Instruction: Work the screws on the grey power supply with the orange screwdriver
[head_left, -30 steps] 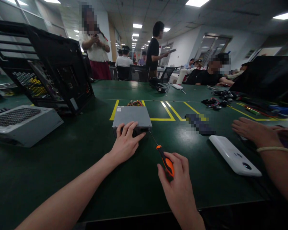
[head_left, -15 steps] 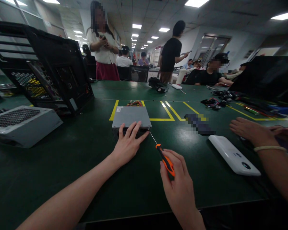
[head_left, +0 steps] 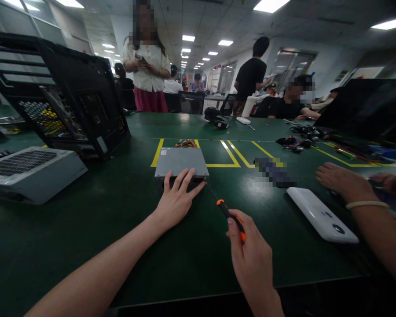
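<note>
A grey computer power supply [head_left: 181,160] lies on the green table, its bundle of coloured cables [head_left: 185,143] showing behind it. My left hand [head_left: 176,200] rests on its near edge, fingers spread across the top and the near side. In my right hand [head_left: 251,242] is a screwdriver [head_left: 229,215] with an orange and black handle. Its thin shaft points up and left to the near right corner of the power supply, close to my left fingertip. Whether the tip sits in a screw is too small to tell.
At the left stand a second power supply [head_left: 36,174] and a black computer case [head_left: 75,97]. A white device [head_left: 321,215] lies right of my right hand, beside a co-worker's hand [head_left: 346,185]. Tangled cables [head_left: 297,141] lie farther back. Other people stand and sit beyond the table.
My right hand has shifted slightly right and down with the screwdriver, and its grip on the handle has turned. My left hand stays on the power supply.
</note>
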`<state>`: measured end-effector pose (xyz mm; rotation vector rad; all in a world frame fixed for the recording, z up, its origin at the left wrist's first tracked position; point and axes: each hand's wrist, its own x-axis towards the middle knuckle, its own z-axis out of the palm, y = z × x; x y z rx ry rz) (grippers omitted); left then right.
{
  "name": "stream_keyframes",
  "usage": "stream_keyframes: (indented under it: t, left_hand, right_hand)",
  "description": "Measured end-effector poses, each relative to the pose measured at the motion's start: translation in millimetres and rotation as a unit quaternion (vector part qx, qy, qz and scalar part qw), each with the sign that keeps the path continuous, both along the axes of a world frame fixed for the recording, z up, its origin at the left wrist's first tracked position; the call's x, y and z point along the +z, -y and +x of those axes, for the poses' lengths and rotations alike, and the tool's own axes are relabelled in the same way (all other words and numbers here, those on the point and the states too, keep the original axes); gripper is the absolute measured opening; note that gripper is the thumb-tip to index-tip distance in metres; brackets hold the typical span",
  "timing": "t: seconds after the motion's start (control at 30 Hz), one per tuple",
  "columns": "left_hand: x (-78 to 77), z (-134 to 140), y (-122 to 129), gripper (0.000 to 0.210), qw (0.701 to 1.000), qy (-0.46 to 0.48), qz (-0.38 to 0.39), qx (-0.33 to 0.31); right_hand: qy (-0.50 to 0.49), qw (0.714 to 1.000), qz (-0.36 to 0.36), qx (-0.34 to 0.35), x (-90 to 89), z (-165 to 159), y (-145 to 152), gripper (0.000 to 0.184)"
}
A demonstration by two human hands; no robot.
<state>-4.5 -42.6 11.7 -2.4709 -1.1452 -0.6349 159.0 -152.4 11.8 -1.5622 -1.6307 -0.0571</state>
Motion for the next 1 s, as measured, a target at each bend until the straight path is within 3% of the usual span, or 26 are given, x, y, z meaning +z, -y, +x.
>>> stream_keyframes:
  t: [0.2, 0.4, 0.63, 0.83, 0.93, 1.0]
  left_hand:
    - [0.7, 0.6, 0.7, 0.056, 1.0, 0.005, 0.002, 0.001]
    - [0.9, 0.6, 0.8, 0.056, 1.0, -0.002, -0.001, -0.003]
    - [-0.5, 0.3, -0.3, 0.054, 1.0, -0.007, 0.005, 0.001]
    - [0.1, 0.4, 0.6, 0.055, 1.0, -0.011, 0.004, 0.001]
    - [-0.1, 0.7, 0.6, 0.054, 1.0, -0.008, 0.003, 0.003]
    - [-0.2, 0.8, 0.6, 0.055, 1.0, -0.007, 0.003, 0.003]
  right_hand:
    - [0.003, 1.0, 0.019, 0.011, -3.5, -3.8, 2.0, 0.026]
    - [-0.034, 0.998, -0.058, 0.002, -4.0, -2.3, 4.2, 0.024]
    - [-0.039, 0.999, -0.002, 0.027, -5.2, -8.2, 1.0, 0.025]
    - [-0.154, 0.984, -0.087, 0.024, -5.6, -4.3, 1.8, 0.024]
    - [-0.209, 0.974, -0.084, 0.026, -5.4, -5.2, 2.3, 0.031]
    - [-0.289, 0.951, -0.105, 0.038, -3.8, -4.9, 2.1, 0.031]
